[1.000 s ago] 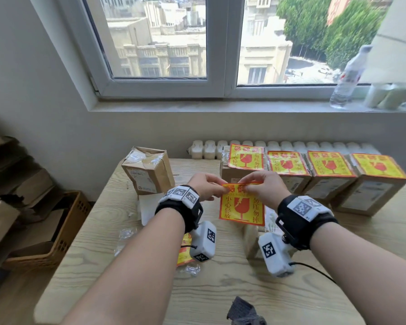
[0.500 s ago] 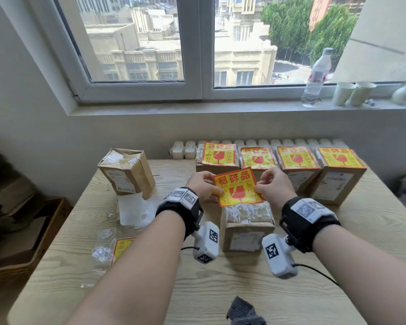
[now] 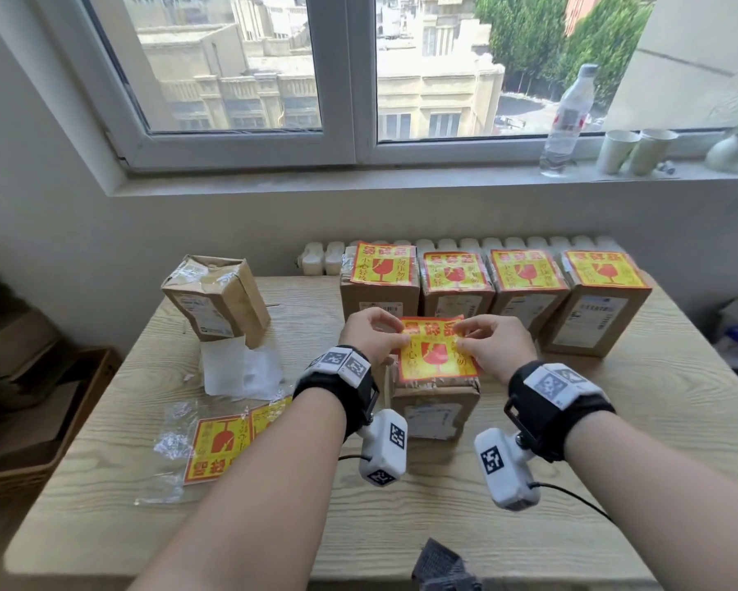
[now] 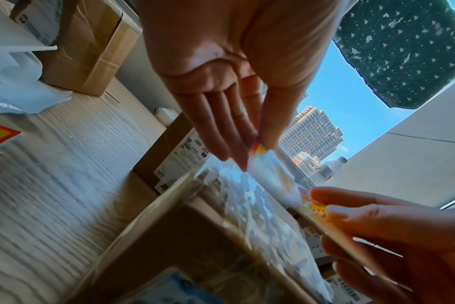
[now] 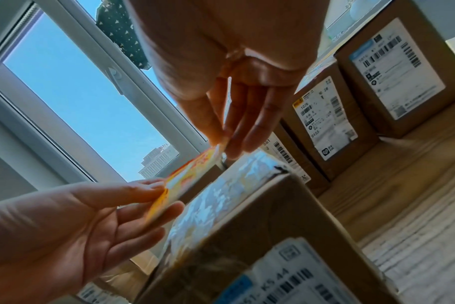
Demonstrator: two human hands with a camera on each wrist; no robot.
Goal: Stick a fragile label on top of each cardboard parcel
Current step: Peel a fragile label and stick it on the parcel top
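Note:
A yellow and red fragile label (image 3: 436,352) hangs level, just over the taped top of a brown cardboard parcel (image 3: 433,413) at mid table. My left hand (image 3: 380,334) pinches the label's far left corner and my right hand (image 3: 476,341) pinches its far right corner. In the left wrist view, thumb and forefinger of the left hand (image 4: 256,142) nip the label (image 4: 270,172) above the parcel (image 4: 221,236). The right wrist view shows the right hand (image 5: 221,142) nipping the label (image 5: 192,170). I cannot tell whether the label touches the parcel (image 5: 260,216).
Several parcels with labels on top (image 3: 493,277) stand in a row at the back. An unlabelled parcel (image 3: 216,298) sits tilted at the back left. White backing paper (image 3: 239,368) and a plastic sleeve of spare labels (image 3: 218,445) lie on the left of the wooden table (image 3: 614,420).
Both hands have brought the label down and toward me, from hanging upright in front of the back row to lying flat over the middle parcel.

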